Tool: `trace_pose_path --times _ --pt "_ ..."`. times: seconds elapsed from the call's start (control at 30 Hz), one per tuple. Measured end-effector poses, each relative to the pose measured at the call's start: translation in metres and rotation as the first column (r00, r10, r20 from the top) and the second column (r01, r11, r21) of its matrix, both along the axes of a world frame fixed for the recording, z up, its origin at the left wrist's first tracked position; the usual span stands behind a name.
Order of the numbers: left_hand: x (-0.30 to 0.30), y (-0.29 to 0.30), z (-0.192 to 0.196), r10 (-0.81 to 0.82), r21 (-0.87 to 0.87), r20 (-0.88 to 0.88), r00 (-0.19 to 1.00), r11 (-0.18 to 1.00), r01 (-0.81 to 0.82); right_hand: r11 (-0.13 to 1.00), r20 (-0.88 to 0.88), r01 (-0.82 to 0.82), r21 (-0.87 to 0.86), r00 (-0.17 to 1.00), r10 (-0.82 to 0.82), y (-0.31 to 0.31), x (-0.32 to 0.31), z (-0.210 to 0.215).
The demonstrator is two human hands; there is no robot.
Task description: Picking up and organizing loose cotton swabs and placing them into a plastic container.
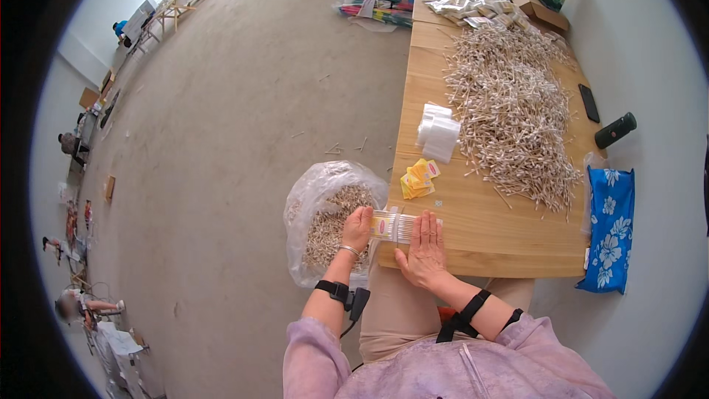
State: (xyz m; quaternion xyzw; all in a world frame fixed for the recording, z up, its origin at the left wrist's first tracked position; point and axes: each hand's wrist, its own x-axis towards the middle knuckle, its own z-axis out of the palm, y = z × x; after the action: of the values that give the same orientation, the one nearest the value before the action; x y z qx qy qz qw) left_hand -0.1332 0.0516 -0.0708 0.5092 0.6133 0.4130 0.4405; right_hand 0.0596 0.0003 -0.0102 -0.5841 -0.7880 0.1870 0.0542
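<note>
On my left the floor (pixel 221 140) lies broad and bare, while the wooden surface (pixel 487 236) ahead carries a great heap of swabs (pixel 509 103) toward its far right, leaving its near edge free. A clear bag of swabs (pixel 329 225) hangs beside that edge. My left hand (pixel 357 227) grips the small swab packet (pixel 395 227) at the surface's near-left corner; my right hand (pixel 423 251) presses flat on it.

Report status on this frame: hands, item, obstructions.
Left hand grips the end of a slim clear packet of pale sticks with a yellow label. Right hand flat on it, at the wooden table edge. Nothing in the way.
</note>
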Motion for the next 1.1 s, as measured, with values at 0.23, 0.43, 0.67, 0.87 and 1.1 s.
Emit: trace_pose_path --times 0.23,0.43,0.67,0.87,1.1 --pt "0.006 0.002 0.01 -0.014 0.024 0.053 0.999 1.0 0.012 0.997 0.012 0.012 0.08 1.0 -0.013 0.0 -0.009 -0.008" --pt "0.005 0.001 0.009 -0.011 0.049 -0.037 0.999 0.999 0.013 0.999 0.002 0.011 0.052 1.0 -0.011 0.0 -0.015 -0.011" --pt "0.003 0.001 0.003 0.024 0.03 -0.05 0.998 0.999 -0.022 0.999 -0.016 -0.005 0.052 1.0 0.006 -0.001 -0.027 -0.008" --pt "0.007 0.001 0.002 0.052 0.035 -0.095 0.994 0.998 -0.049 0.995 -0.036 0.006 0.102 0.999 -0.002 -0.001 -0.034 -0.011" --pt "0.008 0.0 0.001 0.068 0.042 -0.107 0.992 0.997 -0.064 0.995 -0.044 -0.007 0.103 0.999 0.011 0.0 -0.038 -0.012"
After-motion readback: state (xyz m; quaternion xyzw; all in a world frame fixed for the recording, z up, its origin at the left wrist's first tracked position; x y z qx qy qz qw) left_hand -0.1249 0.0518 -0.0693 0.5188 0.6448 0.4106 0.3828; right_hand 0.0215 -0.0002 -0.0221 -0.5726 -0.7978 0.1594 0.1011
